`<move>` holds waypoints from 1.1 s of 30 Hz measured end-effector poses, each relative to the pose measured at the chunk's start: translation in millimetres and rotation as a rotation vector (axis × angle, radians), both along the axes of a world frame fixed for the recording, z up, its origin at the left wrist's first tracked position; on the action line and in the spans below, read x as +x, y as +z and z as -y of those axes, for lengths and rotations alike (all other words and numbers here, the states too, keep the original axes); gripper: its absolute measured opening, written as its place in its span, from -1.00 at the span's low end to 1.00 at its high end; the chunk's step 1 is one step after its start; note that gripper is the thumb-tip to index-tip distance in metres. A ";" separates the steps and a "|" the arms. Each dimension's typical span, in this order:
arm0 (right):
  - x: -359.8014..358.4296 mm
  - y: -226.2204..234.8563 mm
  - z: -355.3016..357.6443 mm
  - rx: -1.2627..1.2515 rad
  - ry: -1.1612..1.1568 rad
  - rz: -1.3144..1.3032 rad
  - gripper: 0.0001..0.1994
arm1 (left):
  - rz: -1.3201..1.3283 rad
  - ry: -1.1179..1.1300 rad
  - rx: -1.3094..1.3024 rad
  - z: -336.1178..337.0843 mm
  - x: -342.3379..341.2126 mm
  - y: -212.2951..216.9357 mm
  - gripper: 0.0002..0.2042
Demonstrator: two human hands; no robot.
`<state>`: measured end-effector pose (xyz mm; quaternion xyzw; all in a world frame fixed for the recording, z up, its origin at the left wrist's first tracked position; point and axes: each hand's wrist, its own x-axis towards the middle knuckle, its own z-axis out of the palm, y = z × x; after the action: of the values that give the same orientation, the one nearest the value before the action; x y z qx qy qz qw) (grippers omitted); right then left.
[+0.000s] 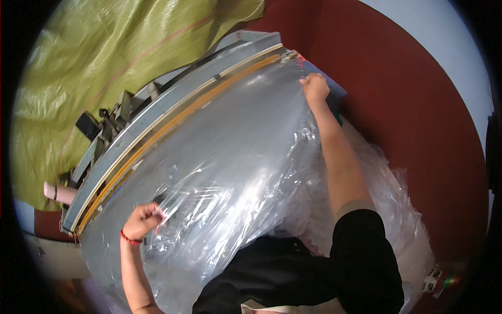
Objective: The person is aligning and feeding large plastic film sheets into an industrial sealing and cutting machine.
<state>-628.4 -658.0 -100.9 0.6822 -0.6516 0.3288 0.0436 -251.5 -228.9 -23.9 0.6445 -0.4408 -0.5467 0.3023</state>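
Observation:
A wide sheet of clear plastic film [235, 209] lies wrinkled and shining over a grey surface [219, 125] in front of me. My left hand [142, 221], with a red bead bracelet at the wrist, pinches the film near its left side; a bit of pink shows at the fingertips. On the far right, my right hand [315, 89] is closed on the film's edge, arm stretched out. Between the two hands the film is partly pulled up in folds, and more of it hangs bunched beside my right arm.
Along the far side runs a long grey metal rail [151, 118] with yellow-orange strips [172, 121]. Behind it are dark metal fittings [107, 125], a pink cylinder [60, 193] and a yellow-green woven sheet [120, 57]. Dark red floor [408, 104] spreads at the right, with a small multicoloured item [444, 280].

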 end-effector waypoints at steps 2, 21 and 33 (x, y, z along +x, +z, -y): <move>8.3 -9.1 7.7 0.014 0.017 -0.077 -0.78 | 0.009 0.002 0.071 -60.1 20.6 -13.4 -0.86; -2.0 -13.5 20.0 0.057 0.052 -0.205 -0.72 | 1.612 0.748 -0.163 -285.7 184.9 -7.5 -0.68; -18.1 -29.1 46.3 -0.004 0.091 -0.187 -0.70 | 1.641 0.795 -0.039 -266.3 213.6 -57.1 -0.55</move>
<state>-646.5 -704.3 -130.0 0.7388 -0.6122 0.2667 0.0908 -37.9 37.4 -81.0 0.9304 -0.2720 0.2352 0.0708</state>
